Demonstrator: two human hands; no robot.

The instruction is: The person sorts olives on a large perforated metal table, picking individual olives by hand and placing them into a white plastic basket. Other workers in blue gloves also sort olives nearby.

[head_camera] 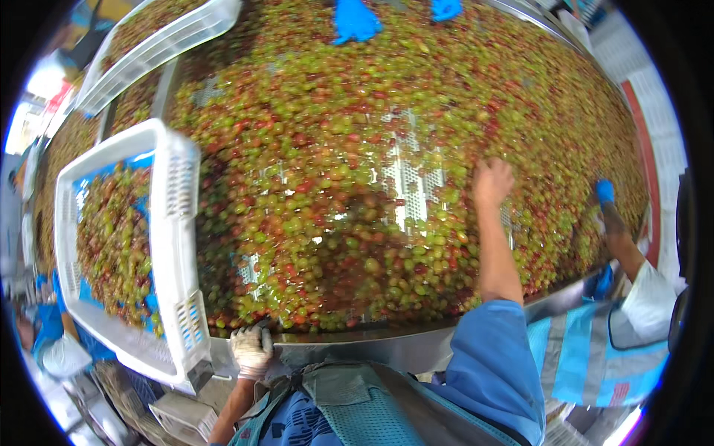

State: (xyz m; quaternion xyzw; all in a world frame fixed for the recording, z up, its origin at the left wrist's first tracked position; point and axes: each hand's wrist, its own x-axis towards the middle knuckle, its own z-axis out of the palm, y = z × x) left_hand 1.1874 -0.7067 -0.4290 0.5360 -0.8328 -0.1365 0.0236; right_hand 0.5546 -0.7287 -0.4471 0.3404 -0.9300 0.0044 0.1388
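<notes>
Loose green and red grapes (346, 134) cover a wide metal sorting table, whose perforated bed (411, 195) shows through in patches near the middle. My right hand (493, 181), bare, reaches out over the grapes right of that bare patch. Its fingers point down among the fruit; their tips are blurred, so I cannot tell whether they hold any. In a pale glove with grey fingertips, my left hand (252, 352) has its fingers curled over the table's near metal rim (362, 348).
At left, a white plastic crate (167, 251) with blue lining holds grape bunches. A clear plastic tray (162, 53) lies farther back. Blue-gloved hands of others show at the far side (356, 22) and right (604, 191). A co-worker's vest (597, 351) is close on my right.
</notes>
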